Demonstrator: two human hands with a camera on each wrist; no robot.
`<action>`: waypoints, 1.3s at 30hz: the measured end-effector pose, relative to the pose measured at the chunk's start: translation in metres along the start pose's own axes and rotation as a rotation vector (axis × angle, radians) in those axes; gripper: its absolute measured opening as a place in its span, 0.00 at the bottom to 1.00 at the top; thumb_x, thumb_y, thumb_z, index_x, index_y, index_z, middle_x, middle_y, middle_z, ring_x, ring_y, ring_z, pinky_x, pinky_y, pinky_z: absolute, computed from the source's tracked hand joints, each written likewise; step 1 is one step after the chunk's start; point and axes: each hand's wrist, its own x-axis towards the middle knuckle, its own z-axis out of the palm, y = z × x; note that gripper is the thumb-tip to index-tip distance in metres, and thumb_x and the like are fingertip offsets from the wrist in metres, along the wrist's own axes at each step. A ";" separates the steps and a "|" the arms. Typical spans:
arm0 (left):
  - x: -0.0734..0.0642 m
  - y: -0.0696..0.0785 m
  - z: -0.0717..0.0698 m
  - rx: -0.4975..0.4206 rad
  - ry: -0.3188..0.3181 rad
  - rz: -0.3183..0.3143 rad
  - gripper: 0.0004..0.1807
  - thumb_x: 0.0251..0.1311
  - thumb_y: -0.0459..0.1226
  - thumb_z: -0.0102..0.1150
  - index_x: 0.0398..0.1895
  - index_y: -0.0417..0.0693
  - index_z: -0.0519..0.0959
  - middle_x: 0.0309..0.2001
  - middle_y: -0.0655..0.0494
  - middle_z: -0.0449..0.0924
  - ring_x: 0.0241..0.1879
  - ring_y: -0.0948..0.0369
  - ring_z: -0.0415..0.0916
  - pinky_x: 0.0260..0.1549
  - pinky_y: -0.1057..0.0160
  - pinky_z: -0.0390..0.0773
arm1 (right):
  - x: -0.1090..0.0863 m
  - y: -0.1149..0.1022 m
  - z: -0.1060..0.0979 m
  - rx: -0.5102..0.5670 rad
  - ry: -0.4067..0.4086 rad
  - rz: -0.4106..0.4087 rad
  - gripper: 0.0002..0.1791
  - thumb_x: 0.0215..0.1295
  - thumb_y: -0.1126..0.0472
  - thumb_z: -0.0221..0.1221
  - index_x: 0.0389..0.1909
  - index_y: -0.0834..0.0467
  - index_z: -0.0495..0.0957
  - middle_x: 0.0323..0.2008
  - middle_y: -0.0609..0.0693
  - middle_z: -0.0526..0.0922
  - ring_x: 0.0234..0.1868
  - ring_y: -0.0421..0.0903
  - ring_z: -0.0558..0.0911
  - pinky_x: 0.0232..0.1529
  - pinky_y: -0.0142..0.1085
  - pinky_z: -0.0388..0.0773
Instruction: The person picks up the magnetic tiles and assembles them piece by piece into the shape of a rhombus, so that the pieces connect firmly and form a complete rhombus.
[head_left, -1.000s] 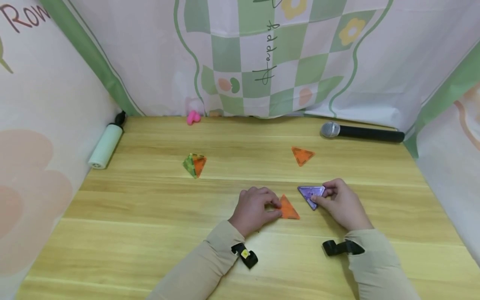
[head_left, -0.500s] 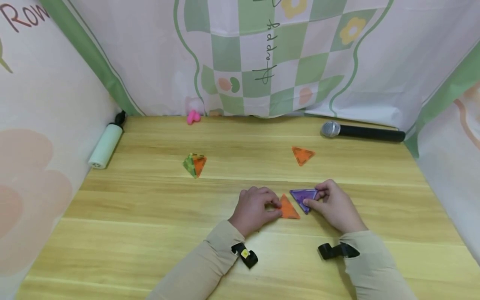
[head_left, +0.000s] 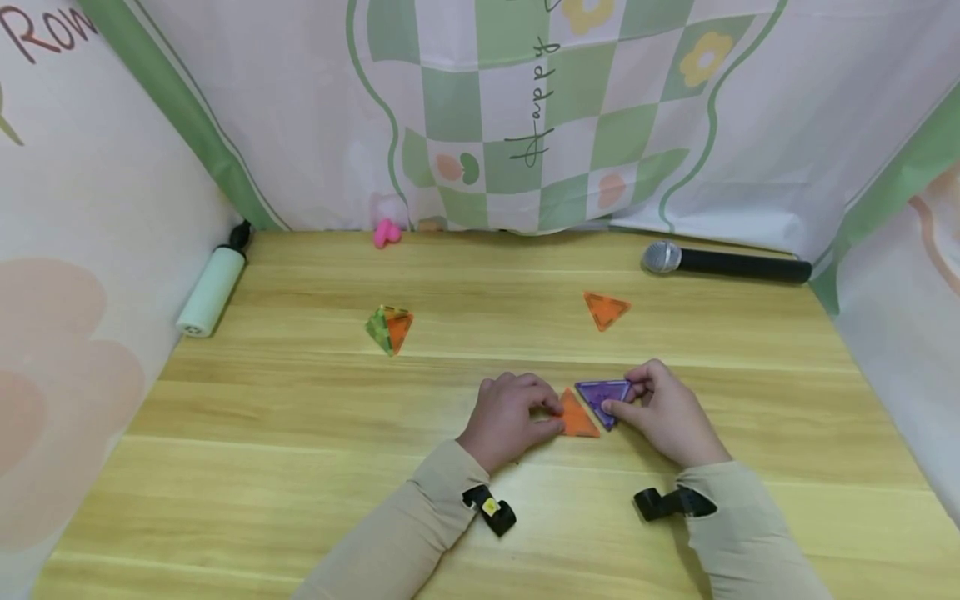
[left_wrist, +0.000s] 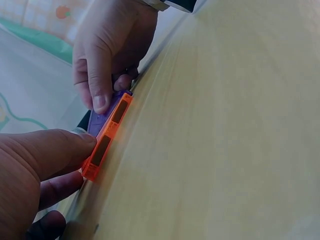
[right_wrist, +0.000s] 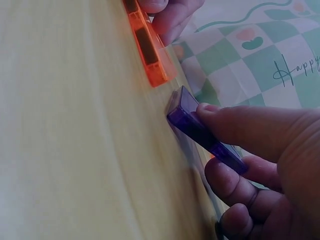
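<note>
My left hand (head_left: 513, 421) pinches the left corner of an orange triangular magnetic tile (head_left: 579, 418), thumb on its upper face. In the left wrist view the dark magnet strips show along the orange tile's edge (left_wrist: 111, 131). A purple triangular magnetic tile (head_left: 602, 396) is pinched between thumb and fingers of my right hand (head_left: 678, 417). Its slanted left edge runs alongside the orange tile's right edge, with a thin gap between them in the head view. From the right wrist, the purple tile (right_wrist: 192, 122) appears tilted and close over the wooden table, its near corner by the orange one.
Another orange triangle tile (head_left: 606, 311) lies behind my hands. Joined green and orange tiles (head_left: 390, 331) sit further left. A black microphone (head_left: 735, 263), a pink object (head_left: 387, 234) and a pale green hand pump (head_left: 213, 290) line the table (head_left: 262, 417) edges, before printed curtains.
My right hand has moved left with the purple tile, bringing it up beside the orange tile. My left hand and its orange tile have stayed in place.
</note>
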 end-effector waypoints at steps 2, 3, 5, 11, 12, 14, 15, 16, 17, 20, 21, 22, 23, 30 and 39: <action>0.000 0.000 0.000 -0.002 -0.001 0.000 0.08 0.57 0.53 0.72 0.37 0.67 0.86 0.44 0.76 0.81 0.42 0.69 0.71 0.41 0.64 0.62 | 0.000 0.000 0.001 0.004 -0.001 -0.004 0.28 0.61 0.54 0.71 0.52 0.66 0.70 0.37 0.54 0.80 0.33 0.47 0.74 0.31 0.35 0.71; 0.000 0.000 0.001 -0.006 -0.002 -0.001 0.08 0.57 0.53 0.72 0.36 0.67 0.86 0.44 0.76 0.81 0.42 0.69 0.71 0.41 0.64 0.62 | 0.000 -0.001 0.001 0.005 -0.004 -0.007 0.28 0.61 0.53 0.71 0.52 0.66 0.70 0.37 0.53 0.80 0.33 0.47 0.74 0.31 0.34 0.71; 0.000 0.000 0.001 -0.012 -0.002 -0.002 0.08 0.57 0.53 0.72 0.36 0.67 0.86 0.44 0.76 0.81 0.42 0.69 0.71 0.42 0.64 0.62 | 0.000 -0.002 0.002 0.009 -0.010 -0.011 0.28 0.61 0.52 0.71 0.52 0.65 0.71 0.37 0.53 0.80 0.33 0.47 0.74 0.32 0.35 0.71; 0.000 0.001 0.000 -0.018 -0.006 -0.007 0.08 0.57 0.52 0.72 0.36 0.67 0.85 0.44 0.76 0.81 0.43 0.69 0.71 0.42 0.63 0.62 | -0.001 -0.003 0.004 0.003 -0.017 -0.013 0.29 0.61 0.51 0.71 0.52 0.65 0.71 0.37 0.52 0.80 0.33 0.46 0.74 0.32 0.35 0.71; 0.000 0.001 0.000 -0.020 -0.005 -0.007 0.08 0.57 0.52 0.72 0.36 0.67 0.85 0.44 0.76 0.81 0.43 0.69 0.71 0.42 0.63 0.62 | -0.001 -0.003 0.004 0.001 -0.018 -0.011 0.29 0.61 0.51 0.71 0.52 0.65 0.71 0.37 0.52 0.80 0.33 0.46 0.74 0.32 0.35 0.71; 0.000 0.001 -0.001 -0.024 -0.003 -0.008 0.08 0.57 0.52 0.72 0.36 0.66 0.86 0.44 0.76 0.81 0.43 0.69 0.71 0.43 0.63 0.62 | -0.001 -0.003 0.004 0.001 -0.019 -0.009 0.29 0.61 0.51 0.71 0.52 0.65 0.71 0.37 0.52 0.80 0.33 0.46 0.74 0.32 0.35 0.70; 0.000 0.001 -0.001 -0.026 -0.004 -0.009 0.08 0.57 0.52 0.72 0.36 0.66 0.86 0.44 0.76 0.81 0.43 0.69 0.71 0.43 0.63 0.62 | -0.001 -0.003 0.004 0.001 -0.020 -0.007 0.29 0.61 0.51 0.71 0.52 0.65 0.71 0.37 0.52 0.80 0.32 0.46 0.74 0.32 0.35 0.70; 0.000 0.001 0.000 -0.026 -0.004 -0.009 0.08 0.57 0.52 0.72 0.36 0.66 0.86 0.44 0.76 0.81 0.43 0.69 0.71 0.43 0.63 0.62 | -0.001 -0.003 0.004 0.001 -0.021 -0.007 0.29 0.61 0.51 0.71 0.53 0.65 0.71 0.37 0.52 0.80 0.32 0.46 0.74 0.32 0.35 0.70; 0.000 0.001 0.000 -0.027 -0.005 -0.010 0.08 0.57 0.52 0.72 0.36 0.66 0.86 0.44 0.76 0.81 0.43 0.69 0.71 0.43 0.63 0.62 | -0.001 -0.003 0.004 0.002 -0.020 -0.007 0.29 0.61 0.51 0.71 0.53 0.65 0.71 0.37 0.52 0.80 0.32 0.46 0.74 0.32 0.35 0.70; 0.000 0.000 0.001 -0.030 -0.010 -0.012 0.08 0.57 0.53 0.71 0.37 0.67 0.86 0.44 0.77 0.81 0.43 0.70 0.71 0.43 0.63 0.62 | -0.002 -0.003 0.004 0.012 -0.017 -0.007 0.29 0.61 0.51 0.70 0.53 0.64 0.71 0.37 0.52 0.80 0.32 0.47 0.73 0.31 0.35 0.70; 0.000 0.000 0.001 -0.031 -0.012 -0.013 0.08 0.57 0.53 0.71 0.37 0.67 0.85 0.44 0.77 0.81 0.43 0.70 0.71 0.43 0.63 0.62 | -0.002 -0.003 0.004 0.017 -0.014 -0.008 0.29 0.61 0.50 0.70 0.53 0.64 0.71 0.37 0.52 0.80 0.32 0.47 0.73 0.31 0.35 0.70; 0.000 0.000 0.001 -0.032 -0.013 -0.014 0.08 0.57 0.53 0.71 0.37 0.67 0.85 0.45 0.77 0.81 0.44 0.70 0.71 0.44 0.63 0.62 | -0.003 -0.002 0.005 0.024 -0.007 -0.011 0.29 0.61 0.50 0.71 0.53 0.64 0.71 0.37 0.53 0.80 0.32 0.47 0.73 0.30 0.35 0.70; 0.000 0.000 0.001 -0.033 -0.014 -0.014 0.08 0.58 0.53 0.71 0.37 0.67 0.85 0.45 0.78 0.81 0.44 0.70 0.71 0.44 0.63 0.62 | -0.003 -0.001 0.006 0.032 0.005 -0.014 0.29 0.61 0.50 0.71 0.53 0.64 0.71 0.37 0.53 0.80 0.32 0.47 0.73 0.30 0.34 0.70; -0.001 0.000 0.001 -0.041 -0.015 -0.015 0.08 0.57 0.52 0.71 0.37 0.67 0.86 0.45 0.77 0.81 0.44 0.70 0.71 0.45 0.63 0.62 | -0.007 0.007 0.018 0.110 0.114 -0.062 0.25 0.61 0.58 0.71 0.54 0.63 0.73 0.36 0.53 0.80 0.32 0.45 0.74 0.30 0.31 0.73; -0.001 0.003 -0.003 -0.040 -0.012 -0.010 0.08 0.56 0.52 0.72 0.37 0.66 0.86 0.46 0.77 0.82 0.44 0.70 0.71 0.44 0.63 0.62 | -0.009 0.008 0.022 0.178 0.188 -0.088 0.19 0.63 0.60 0.69 0.50 0.62 0.75 0.35 0.53 0.80 0.31 0.41 0.75 0.30 0.28 0.73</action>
